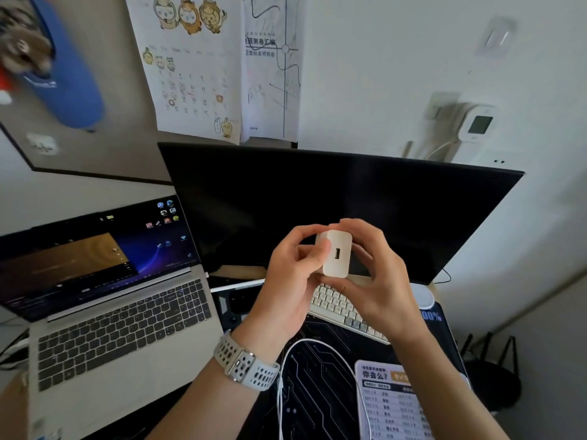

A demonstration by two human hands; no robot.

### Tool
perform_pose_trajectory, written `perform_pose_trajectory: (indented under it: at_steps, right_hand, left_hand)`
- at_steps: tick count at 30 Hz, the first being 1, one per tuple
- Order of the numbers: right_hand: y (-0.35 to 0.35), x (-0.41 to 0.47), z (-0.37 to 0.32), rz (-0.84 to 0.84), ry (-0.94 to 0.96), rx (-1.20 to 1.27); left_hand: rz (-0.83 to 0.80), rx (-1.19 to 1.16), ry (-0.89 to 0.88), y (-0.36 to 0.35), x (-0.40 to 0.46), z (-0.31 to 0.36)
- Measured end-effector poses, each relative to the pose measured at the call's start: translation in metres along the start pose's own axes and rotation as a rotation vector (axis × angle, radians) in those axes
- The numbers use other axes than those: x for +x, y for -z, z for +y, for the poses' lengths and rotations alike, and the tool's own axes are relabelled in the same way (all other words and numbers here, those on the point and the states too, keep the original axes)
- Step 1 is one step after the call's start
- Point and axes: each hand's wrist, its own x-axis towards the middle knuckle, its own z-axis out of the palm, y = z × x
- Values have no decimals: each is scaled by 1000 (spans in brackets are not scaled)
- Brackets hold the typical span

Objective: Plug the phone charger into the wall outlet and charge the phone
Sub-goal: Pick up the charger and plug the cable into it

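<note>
Charger brick [336, 254], white, USB port facing the camera, pinched in front of the dark monitor [317, 201] by curled fingers of left hand [290, 281] and right hand [378, 281]; risk: slipping onto the keyboard [340, 308] below while being turned.

Both forearms are bare, with no sleeves showing. The left wrist, lower middle of the frame, wears a watch [246, 366] on a pale grey perforated strap with a metal buckle.
</note>
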Motion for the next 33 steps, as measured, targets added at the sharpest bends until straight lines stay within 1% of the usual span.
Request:
perform_pose_trajectory:
  at_steps: [3, 5, 7, 9, 10, 12, 14, 16, 18, 21, 25, 27, 30, 31, 33]
  right_hand:
    - [3, 4, 5, 11, 28, -195]
    - [5, 6, 7, 39, 27, -223]
    - [5, 7, 5, 72, 27, -86]
    - [4, 6, 2, 91, 47, 85]
    - [4, 6, 0, 87, 58, 130]
    - [5, 7, -1, 58, 80, 107]
    - [4, 10, -1, 19, 110, 7]
    - [2, 10, -2, -4, 123, -31]
    - [3, 11, -5, -16, 113, 21]
    - [7, 12, -10, -30, 52, 85]
    - [8, 13, -15, 52, 66, 75]
    - [9, 12, -16, 80, 97, 70]
    - [12, 12, -17, 76, 108, 87]
    - [11, 12, -17, 67, 91, 127]
    - [10, 13, -20, 30, 23, 283]
  left_hand:
    - [96, -23, -55, 6, 3, 4]
    - [125, -21, -84, 8, 6, 6]
    - [109, -35, -64, 6, 8, 7]
    - [72, -109, 7, 5, 8, 7]
    - [24, -167, 52, 6, 7, 8]
    - [-107, -262, 97, 9, 6, 8]
    - [-180, -284, 56, 11, 7, 8]
    - [-196, -276, -45, 10, 9, 6]
    - [-216, -278, -147, 10, 11, 7]
    - [-228, -270, -234, 13, 12, 8]
    - [-296, -170, -327, 12, 14, 4]
    - [-284, -89, -355, 12, 14, 2]
    - [-296, -60, -357, 15, 14, 1]
    - [-305, -67, -354, 15, 14, 2]
    - [-280, -60, -341, 15, 13, 7]
